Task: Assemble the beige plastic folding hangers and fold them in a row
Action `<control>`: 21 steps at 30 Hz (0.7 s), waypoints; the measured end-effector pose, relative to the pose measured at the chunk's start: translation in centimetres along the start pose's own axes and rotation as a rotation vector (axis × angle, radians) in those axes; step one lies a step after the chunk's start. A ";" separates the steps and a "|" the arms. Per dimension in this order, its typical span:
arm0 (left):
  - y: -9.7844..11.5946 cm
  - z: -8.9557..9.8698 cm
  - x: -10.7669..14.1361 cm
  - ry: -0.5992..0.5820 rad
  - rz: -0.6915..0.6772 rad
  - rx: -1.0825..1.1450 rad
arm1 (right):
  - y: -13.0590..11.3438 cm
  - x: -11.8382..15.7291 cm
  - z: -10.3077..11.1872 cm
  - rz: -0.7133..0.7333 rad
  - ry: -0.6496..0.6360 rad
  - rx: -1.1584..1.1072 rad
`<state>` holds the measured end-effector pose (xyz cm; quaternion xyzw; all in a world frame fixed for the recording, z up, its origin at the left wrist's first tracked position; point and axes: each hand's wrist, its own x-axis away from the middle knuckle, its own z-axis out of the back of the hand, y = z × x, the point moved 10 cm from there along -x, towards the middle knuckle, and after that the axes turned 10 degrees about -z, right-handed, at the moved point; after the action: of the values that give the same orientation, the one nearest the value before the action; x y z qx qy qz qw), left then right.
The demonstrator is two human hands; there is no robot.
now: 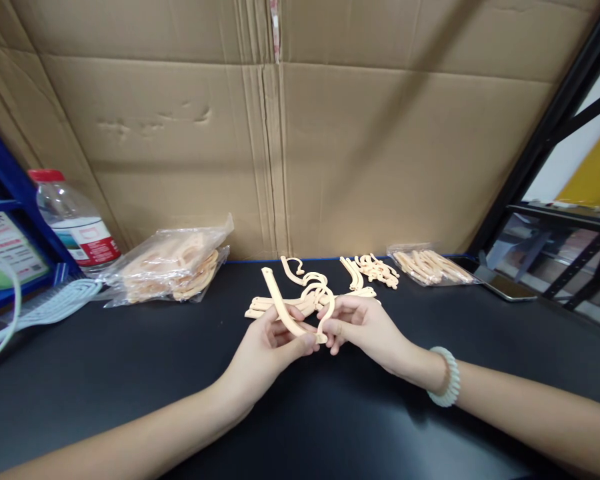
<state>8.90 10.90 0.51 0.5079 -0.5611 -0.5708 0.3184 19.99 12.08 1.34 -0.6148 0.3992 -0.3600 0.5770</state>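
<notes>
My left hand (277, 340) is closed round a long, beige, curved hanger arm (279, 301), whose free end points up and to the left. Between the thumb and fingers of my right hand (363, 327) is a beige hanger hook (329, 312). The foot of the hook meets the lower end of the arm at my fingertips; whether they are joined I cannot tell. Just behind my hands lies a pile of loose hanger arms (261, 303), partly hidden by my fingers. Farther back, a hook and arm piece (291, 271) rests on the black table.
Small beige hooks (377, 270) lie in a heap at the back, beside several arms (351, 273). Plastic bags of beige parts stand left (167, 267) and right (430, 265). At far left are a bottle (80, 227) and a pale hairbrush (65, 301); a phone (507, 287) lies right.
</notes>
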 end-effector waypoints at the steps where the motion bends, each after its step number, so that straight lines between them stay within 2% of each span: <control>1: -0.1 0.2 0.0 0.018 0.007 0.004 | -0.2 -0.2 0.4 -0.001 0.016 0.012; 3: -0.2 0.6 0.0 0.046 0.014 0.015 | -1.1 -0.6 2.2 0.018 0.088 0.067; 5: -0.2 0.8 0.0 0.058 0.015 0.026 | -2.7 -1.0 4.9 0.081 0.204 0.183; 8: -0.3 0.8 0.0 0.058 0.011 0.032 | -5.7 -1.3 8.9 0.226 0.378 0.510; 10: -0.3 0.9 0.0 0.073 0.013 0.035 | -7.1 -1.5 10.2 0.346 0.429 0.804; 12: -0.2 1.1 -0.1 0.096 0.016 0.049 | -7.0 -2.2 10.1 0.425 0.356 1.046; 14: -0.1 1.2 -0.1 0.108 0.015 0.065 | -5.8 -2.9 9.6 0.438 0.246 1.199; 16: -0.1 1.2 -0.1 0.112 0.009 0.073 | -4.6 -3.5 9.1 0.425 0.174 1.308; 21: -0.1 1.1 -0.1 0.102 0.000 0.098 | -3.3 -4.2 7.7 0.434 0.102 1.486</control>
<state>7.92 11.35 0.22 0.5512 -0.5715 -0.5161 0.3212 25.40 19.20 4.10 0.0427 0.1906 -0.4403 0.8763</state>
